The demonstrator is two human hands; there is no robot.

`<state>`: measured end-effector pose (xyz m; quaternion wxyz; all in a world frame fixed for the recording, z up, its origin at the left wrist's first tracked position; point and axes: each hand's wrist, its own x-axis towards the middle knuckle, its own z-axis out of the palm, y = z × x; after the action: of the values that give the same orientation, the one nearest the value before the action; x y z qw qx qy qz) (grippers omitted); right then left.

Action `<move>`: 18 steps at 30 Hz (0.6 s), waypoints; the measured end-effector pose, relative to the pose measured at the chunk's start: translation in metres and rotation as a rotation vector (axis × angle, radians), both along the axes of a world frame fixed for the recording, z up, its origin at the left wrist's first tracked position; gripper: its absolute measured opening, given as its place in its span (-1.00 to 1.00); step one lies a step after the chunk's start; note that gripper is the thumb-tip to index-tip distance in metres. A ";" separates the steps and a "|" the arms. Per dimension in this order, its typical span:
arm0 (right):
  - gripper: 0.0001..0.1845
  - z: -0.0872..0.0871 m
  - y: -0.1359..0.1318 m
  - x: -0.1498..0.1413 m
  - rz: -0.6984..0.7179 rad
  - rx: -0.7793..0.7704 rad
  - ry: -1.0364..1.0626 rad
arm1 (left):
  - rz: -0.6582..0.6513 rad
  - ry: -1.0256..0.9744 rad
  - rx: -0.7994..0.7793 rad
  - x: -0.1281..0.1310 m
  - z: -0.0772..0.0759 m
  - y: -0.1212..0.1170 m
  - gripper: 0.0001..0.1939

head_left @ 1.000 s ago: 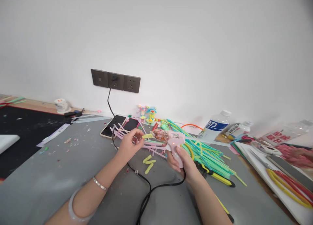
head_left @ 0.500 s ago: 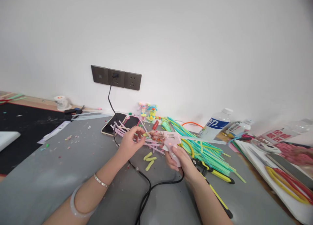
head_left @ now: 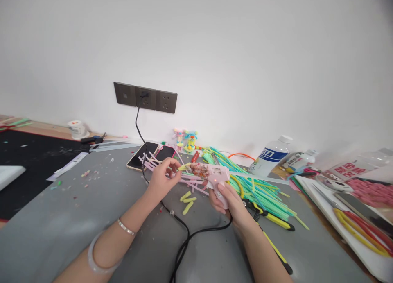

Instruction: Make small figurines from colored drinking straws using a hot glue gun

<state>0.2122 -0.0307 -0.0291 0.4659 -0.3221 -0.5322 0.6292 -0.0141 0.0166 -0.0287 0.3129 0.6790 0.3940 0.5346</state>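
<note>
My right hand (head_left: pixel 225 199) is wrapped round the handle of a pink hot glue gun (head_left: pixel 217 177), its nozzle end crusted with colourful residue and pointing left. A clear glue stick (head_left: pixel 260 176) juts from its back, and a small orange light glows on its side. Between the thumb and fingers of my left hand (head_left: pixel 167 176) is a short yellow pipe cleaner piece (head_left: pixel 184 167), its end at the nozzle tip; whether they touch I cannot tell. Below lie several short yellow-green pipe cleaner pieces (head_left: pixel 188 201) on the grey mat (head_left: pixel 123 201).
Pink pipe cleaners (head_left: pixel 150 162) and a phone (head_left: pixel 143 155) lie behind my left hand. Green pipe cleaners (head_left: pixel 270 197), yellow-handled pliers (head_left: pixel 273 219) and a bottle (head_left: pixel 272 156) are at right. The black cord (head_left: pixel 184 244) loops across the mat. Two small figures (head_left: pixel 185 140) stand by the wall.
The glue gun has shifted slightly right, away from my left hand. More of the yellow piece now shows between my fingers and the nozzle.
</note>
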 end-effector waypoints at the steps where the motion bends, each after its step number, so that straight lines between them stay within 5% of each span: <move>1: -0.57 0.000 0.000 0.001 -0.005 -0.001 -0.008 | 0.001 -0.005 0.003 0.000 0.000 0.000 -0.93; 18: -0.51 0.002 0.002 0.006 -0.079 0.007 -0.098 | 0.020 -0.030 0.018 0.000 0.000 0.000 -0.93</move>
<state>0.2181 -0.0282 -0.0267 0.4648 -0.3715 -0.5437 0.5919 -0.0145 0.0164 -0.0285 0.3073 0.6695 0.3913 0.5516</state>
